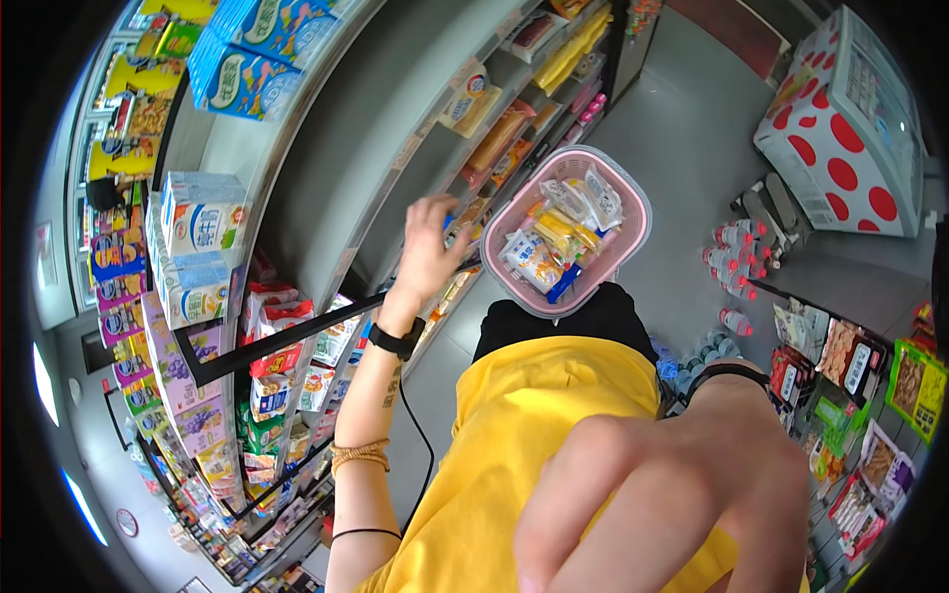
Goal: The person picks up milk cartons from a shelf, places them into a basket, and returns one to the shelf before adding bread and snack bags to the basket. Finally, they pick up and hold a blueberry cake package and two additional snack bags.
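My left hand [432,244] reaches over the shelf edge on the left, fingers and thumb apart. Packaged goods show behind the gap, and I see nothing gripped. A dark watch band sits on that wrist. Close to the camera, my right hand [652,497] looms large and blurred with bent fingers; whether it holds anything is hidden. In front of my black-clothed legs is a pink plastic basket [492,261] with a grey rim. Inside lie a white and orange snack packet [531,259], yellow wrapped food [561,228] and clear-wrapped items [602,199].
Store shelving [348,167] runs along the left, bearing milk cartons [204,230], blue drink boxes [256,81] and bagged snacks. Bread packs [500,137] lie on lower shelves. Bottle packs [734,256] stand on the floor [667,163] near a red-dotted freezer [841,163]. Hanging snacks [852,356] line the right.
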The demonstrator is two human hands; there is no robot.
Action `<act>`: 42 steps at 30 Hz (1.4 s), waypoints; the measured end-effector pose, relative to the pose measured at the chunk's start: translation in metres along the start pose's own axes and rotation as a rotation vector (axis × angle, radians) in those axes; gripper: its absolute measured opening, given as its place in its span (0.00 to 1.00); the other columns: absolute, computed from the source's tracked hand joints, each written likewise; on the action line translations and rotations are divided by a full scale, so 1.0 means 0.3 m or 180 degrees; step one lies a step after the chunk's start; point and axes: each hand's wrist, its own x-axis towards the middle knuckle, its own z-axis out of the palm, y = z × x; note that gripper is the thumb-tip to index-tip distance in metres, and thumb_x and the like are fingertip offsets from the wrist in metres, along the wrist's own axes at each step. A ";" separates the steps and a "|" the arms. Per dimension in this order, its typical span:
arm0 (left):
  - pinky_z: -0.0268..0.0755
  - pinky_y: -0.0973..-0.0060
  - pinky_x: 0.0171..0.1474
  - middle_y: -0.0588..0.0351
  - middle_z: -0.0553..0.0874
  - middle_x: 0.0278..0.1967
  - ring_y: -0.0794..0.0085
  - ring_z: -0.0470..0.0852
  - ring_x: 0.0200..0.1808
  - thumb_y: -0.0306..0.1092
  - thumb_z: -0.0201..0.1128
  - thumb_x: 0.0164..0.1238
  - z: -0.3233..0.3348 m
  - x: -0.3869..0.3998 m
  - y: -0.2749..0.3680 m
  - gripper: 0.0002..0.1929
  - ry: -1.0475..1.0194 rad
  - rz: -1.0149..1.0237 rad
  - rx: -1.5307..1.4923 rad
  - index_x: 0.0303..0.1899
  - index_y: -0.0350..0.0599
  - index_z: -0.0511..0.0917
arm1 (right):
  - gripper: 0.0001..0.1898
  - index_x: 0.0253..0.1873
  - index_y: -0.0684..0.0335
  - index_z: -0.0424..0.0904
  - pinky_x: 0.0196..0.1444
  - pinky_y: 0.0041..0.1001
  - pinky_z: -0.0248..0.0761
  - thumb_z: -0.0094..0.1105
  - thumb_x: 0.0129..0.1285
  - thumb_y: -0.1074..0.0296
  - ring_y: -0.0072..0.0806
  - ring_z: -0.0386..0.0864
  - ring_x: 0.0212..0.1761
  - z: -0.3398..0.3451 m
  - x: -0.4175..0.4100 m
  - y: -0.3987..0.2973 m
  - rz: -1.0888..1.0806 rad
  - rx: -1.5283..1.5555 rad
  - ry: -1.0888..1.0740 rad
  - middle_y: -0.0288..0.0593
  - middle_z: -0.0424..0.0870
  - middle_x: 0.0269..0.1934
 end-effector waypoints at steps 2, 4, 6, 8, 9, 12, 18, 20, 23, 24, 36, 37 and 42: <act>0.66 0.55 0.67 0.40 0.78 0.58 0.45 0.72 0.63 0.35 0.69 0.64 0.021 0.058 -0.020 0.25 0.0356 -0.0099 0.0165 0.59 0.35 0.75 | 0.20 0.60 0.63 0.81 0.56 0.47 0.73 0.65 0.70 0.59 0.53 0.77 0.56 -0.002 -0.010 -0.037 0.0143 -0.0053 -0.0009 0.60 0.78 0.59; 0.64 0.52 0.67 0.34 0.76 0.58 0.41 0.69 0.65 0.45 0.70 0.67 0.040 0.110 -0.051 0.31 0.0818 -0.0562 0.0398 0.60 0.30 0.71 | 0.20 0.60 0.64 0.81 0.56 0.47 0.73 0.65 0.70 0.59 0.53 0.77 0.56 -0.004 -0.015 -0.059 0.0275 -0.0113 -0.0038 0.60 0.78 0.59; 0.63 0.51 0.67 0.32 0.76 0.57 0.40 0.69 0.64 0.49 0.71 0.66 0.047 0.162 -0.049 0.32 0.0672 -0.1182 0.0173 0.58 0.29 0.72 | 0.20 0.60 0.64 0.81 0.57 0.46 0.73 0.64 0.70 0.59 0.52 0.77 0.56 -0.013 -0.012 -0.083 0.0407 -0.0189 -0.0093 0.60 0.78 0.59; 0.65 0.51 0.65 0.28 0.78 0.53 0.39 0.73 0.61 0.57 0.73 0.62 0.070 0.215 -0.060 0.37 0.0691 -0.1645 -0.0126 0.52 0.26 0.73 | 0.19 0.60 0.64 0.81 0.57 0.46 0.73 0.63 0.71 0.59 0.52 0.77 0.56 -0.030 0.000 -0.108 0.0542 -0.0271 -0.0170 0.60 0.78 0.59; 0.70 0.52 0.61 0.29 0.82 0.48 0.38 0.79 0.55 0.57 0.73 0.62 0.091 0.229 -0.068 0.36 0.1032 -0.1407 -0.0081 0.49 0.25 0.75 | 0.19 0.59 0.65 0.82 0.57 0.45 0.73 0.62 0.70 0.59 0.50 0.78 0.56 -0.048 -0.009 -0.125 0.0442 -0.0989 -0.0211 0.59 0.78 0.58; 0.74 0.54 0.58 0.28 0.85 0.49 0.41 0.85 0.54 0.59 0.73 0.62 0.110 0.282 -0.053 0.37 0.1258 -0.1210 -0.0490 0.53 0.26 0.79 | 0.27 0.68 0.67 0.75 0.65 0.36 0.69 0.58 0.66 0.63 0.36 0.75 0.60 -0.162 -0.146 -0.087 0.0667 -0.2454 0.0297 0.46 0.79 0.57; 0.67 0.63 0.68 0.38 0.83 0.60 0.51 0.81 0.62 0.63 0.67 0.67 0.073 0.374 -0.083 0.39 0.0727 -0.1555 -0.1011 0.63 0.32 0.78 | 0.26 0.70 0.65 0.73 0.61 0.27 0.70 0.59 0.68 0.65 0.26 0.78 0.56 -0.431 -0.635 0.055 0.1421 -0.2033 0.2804 0.40 0.81 0.56; 0.62 0.66 0.72 0.43 0.80 0.65 0.55 0.77 0.66 0.64 0.64 0.69 0.061 0.398 -0.095 0.39 0.0498 -0.1577 -0.1342 0.65 0.33 0.77 | 0.25 0.69 0.65 0.73 0.59 0.27 0.70 0.57 0.69 0.64 0.27 0.79 0.54 -0.458 -0.769 0.077 0.1299 -0.1832 0.3263 0.40 0.81 0.54; 0.59 0.67 0.74 0.43 0.76 0.69 0.57 0.74 0.70 0.66 0.63 0.69 0.084 0.430 -0.137 0.41 0.0375 -0.1802 -0.2090 0.68 0.35 0.75 | 0.23 0.68 0.64 0.74 0.55 0.26 0.70 0.55 0.70 0.64 0.26 0.79 0.51 -0.467 -0.872 0.101 0.1246 -0.1656 0.3828 0.40 0.81 0.52; 0.59 0.67 0.74 0.43 0.76 0.69 0.57 0.74 0.70 0.66 0.63 0.69 0.092 0.443 -0.144 0.41 0.0365 -0.1781 -0.2098 0.68 0.35 0.75 | 0.22 0.68 0.63 0.74 0.54 0.25 0.70 0.55 0.71 0.65 0.25 0.79 0.50 -0.474 -0.893 0.107 0.1290 -0.1700 0.3937 0.39 0.82 0.51; 0.53 0.67 0.78 0.46 0.69 0.75 0.57 0.66 0.76 0.65 0.55 0.75 0.095 0.504 -0.172 0.40 0.0186 -0.1328 -0.1053 0.73 0.38 0.68 | 0.20 0.63 0.58 0.80 0.49 0.23 0.72 0.57 0.68 0.62 0.23 0.81 0.44 -0.549 -1.053 0.186 0.1801 -0.1862 0.4627 0.38 0.85 0.46; 0.52 0.67 0.78 0.45 0.69 0.75 0.57 0.65 0.76 0.65 0.55 0.75 0.102 0.500 -0.178 0.41 0.0179 -0.1370 -0.1139 0.73 0.37 0.67 | 0.20 0.63 0.58 0.80 0.49 0.23 0.72 0.57 0.68 0.62 0.23 0.81 0.44 -0.555 -1.065 0.188 0.1798 -0.1851 0.4624 0.38 0.85 0.46; 0.53 0.67 0.78 0.45 0.70 0.74 0.57 0.66 0.76 0.61 0.54 0.77 0.118 0.482 -0.176 0.37 0.0082 -0.1442 -0.1333 0.73 0.37 0.68 | 0.18 0.60 0.57 0.81 0.48 0.23 0.71 0.58 0.68 0.61 0.22 0.81 0.43 -0.598 -1.132 0.183 0.1786 -0.1637 0.4888 0.38 0.85 0.45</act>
